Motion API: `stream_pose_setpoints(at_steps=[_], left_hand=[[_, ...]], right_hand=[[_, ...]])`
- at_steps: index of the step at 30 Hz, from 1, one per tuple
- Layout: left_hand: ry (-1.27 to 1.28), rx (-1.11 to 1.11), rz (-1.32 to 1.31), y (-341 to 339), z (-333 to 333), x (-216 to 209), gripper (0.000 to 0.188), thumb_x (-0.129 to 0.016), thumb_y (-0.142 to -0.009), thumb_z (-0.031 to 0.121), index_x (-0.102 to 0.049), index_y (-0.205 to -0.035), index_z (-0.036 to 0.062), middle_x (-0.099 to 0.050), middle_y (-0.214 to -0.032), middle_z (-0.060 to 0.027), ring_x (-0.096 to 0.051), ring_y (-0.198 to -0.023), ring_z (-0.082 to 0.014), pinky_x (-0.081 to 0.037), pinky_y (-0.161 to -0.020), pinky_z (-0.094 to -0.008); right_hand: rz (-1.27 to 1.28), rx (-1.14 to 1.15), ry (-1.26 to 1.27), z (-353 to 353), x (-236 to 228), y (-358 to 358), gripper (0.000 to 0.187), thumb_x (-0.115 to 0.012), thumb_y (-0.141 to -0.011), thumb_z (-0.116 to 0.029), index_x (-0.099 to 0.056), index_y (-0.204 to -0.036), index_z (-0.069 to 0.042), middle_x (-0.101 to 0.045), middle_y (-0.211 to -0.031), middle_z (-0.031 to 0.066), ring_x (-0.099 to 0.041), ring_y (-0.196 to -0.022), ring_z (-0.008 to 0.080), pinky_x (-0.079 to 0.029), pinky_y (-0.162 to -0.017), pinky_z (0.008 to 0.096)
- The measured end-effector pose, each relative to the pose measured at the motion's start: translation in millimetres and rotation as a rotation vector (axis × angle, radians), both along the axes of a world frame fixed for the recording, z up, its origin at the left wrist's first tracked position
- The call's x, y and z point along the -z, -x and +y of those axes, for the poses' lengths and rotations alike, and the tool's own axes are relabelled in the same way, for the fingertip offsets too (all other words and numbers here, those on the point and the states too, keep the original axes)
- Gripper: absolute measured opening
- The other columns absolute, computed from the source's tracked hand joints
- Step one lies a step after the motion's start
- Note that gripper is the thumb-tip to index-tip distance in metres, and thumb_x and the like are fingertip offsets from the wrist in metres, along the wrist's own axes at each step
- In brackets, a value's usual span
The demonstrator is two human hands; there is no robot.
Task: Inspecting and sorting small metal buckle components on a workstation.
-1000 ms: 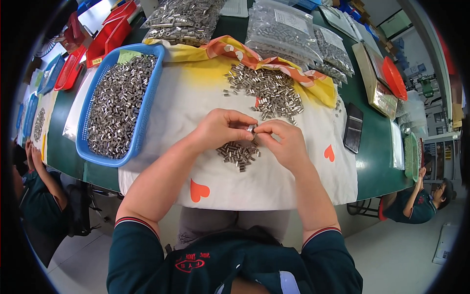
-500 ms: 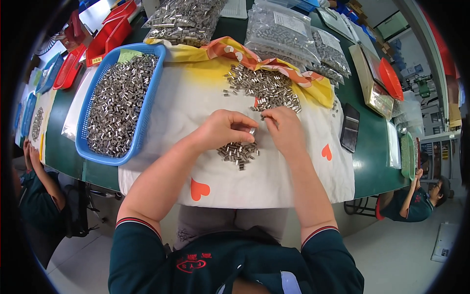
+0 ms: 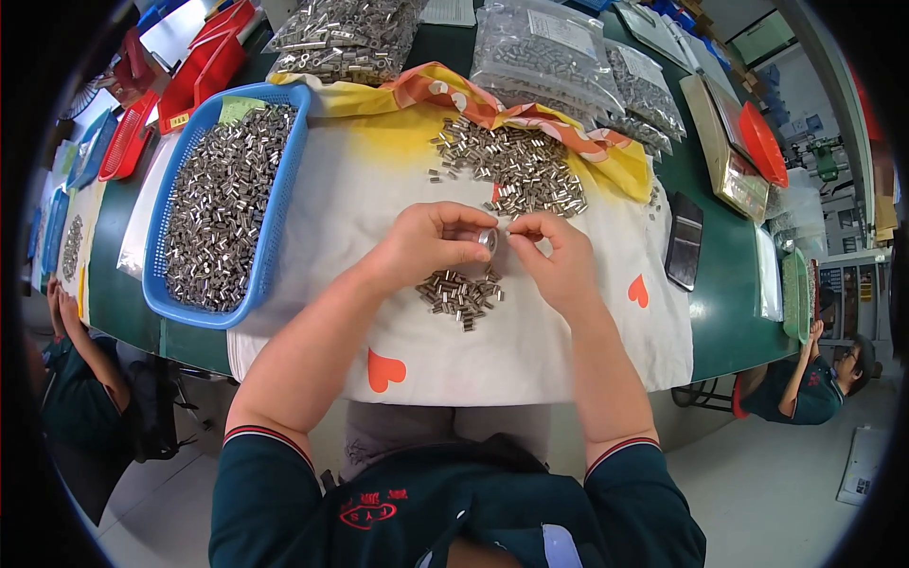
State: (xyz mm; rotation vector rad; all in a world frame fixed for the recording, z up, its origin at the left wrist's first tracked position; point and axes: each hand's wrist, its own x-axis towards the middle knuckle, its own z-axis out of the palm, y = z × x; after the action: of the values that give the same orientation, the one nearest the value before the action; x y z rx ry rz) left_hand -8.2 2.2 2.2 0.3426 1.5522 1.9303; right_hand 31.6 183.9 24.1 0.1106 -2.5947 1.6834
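My left hand (image 3: 431,244) holds a small round silvery metal piece (image 3: 489,239) between thumb and fingers, its face turned to the right. Just right of it, my right hand (image 3: 557,256) has thumb and forefinger pinched together; whatever is in the pinch is too small to make out. Below my left hand lies a small pile of short metal sleeves (image 3: 462,301) on the white cloth (image 3: 331,237) with orange hearts. Beyond both hands, a larger heap of such sleeves (image 3: 530,170) spreads toward the cloth's yellow folded edge.
On the left stands a blue basket (image 3: 156,256) full of metal sleeves. Bags of metal parts (image 3: 540,57) line the back. A black phone-like object (image 3: 684,241) lies on the green table (image 3: 729,312). Red trays (image 3: 204,76) stand back left. Other people sit at both sides.
My left hand has turned the round metal piece so more of its face shows. My right hand stays close to it, its dark sleeve no longer visible at the fingertips. The view has shifted slightly.
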Motion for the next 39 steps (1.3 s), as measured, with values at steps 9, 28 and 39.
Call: stream_pose_setpoints(at_steps=[9,28,39], left_hand=[[0.033,-0.015,0.017,0,0,8,0.03,-0.065,-0.073,-0.001,-0.058,-0.102,-0.0026,-0.06,-0.084,-0.0028,-0.056,-0.074,-0.0071,-0.048,-0.067,-0.0202],[0.158,0.15,0.243,2,-7,-2,0.028,-0.065,-0.072,-0.002,-0.059,-0.1,-0.0031,-0.063,-0.086,-0.0065,-0.058,-0.078,-0.0093,-0.049,-0.069,-0.022],[-0.082,0.117,-0.007,7,-9,6,0.028,-0.065,-0.075,0.001,-0.058,-0.101,-0.0038,-0.062,-0.086,-0.0069,-0.059,-0.077,-0.0094,-0.049,-0.068,-0.0223]], right_hand=[[0.219,-0.107,-0.212,-5,0,-4,0.008,-0.061,-0.068,-0.003,-0.059,-0.076,-0.002,-0.059,-0.075,0.0068,-0.056,-0.071,0.0219,-0.044,-0.064,0.0292],[-0.274,-0.13,0.023,3,-5,1,0.011,-0.065,-0.07,-0.005,-0.058,-0.078,-0.002,-0.058,-0.073,0.0002,-0.05,-0.067,0.0079,-0.042,-0.063,0.0217],[-0.33,-0.212,0.06,0,-16,16,0.015,-0.064,-0.072,-0.006,-0.057,-0.085,-0.002,-0.057,-0.075,0.0005,-0.051,-0.068,0.0057,-0.043,-0.062,0.0197]])
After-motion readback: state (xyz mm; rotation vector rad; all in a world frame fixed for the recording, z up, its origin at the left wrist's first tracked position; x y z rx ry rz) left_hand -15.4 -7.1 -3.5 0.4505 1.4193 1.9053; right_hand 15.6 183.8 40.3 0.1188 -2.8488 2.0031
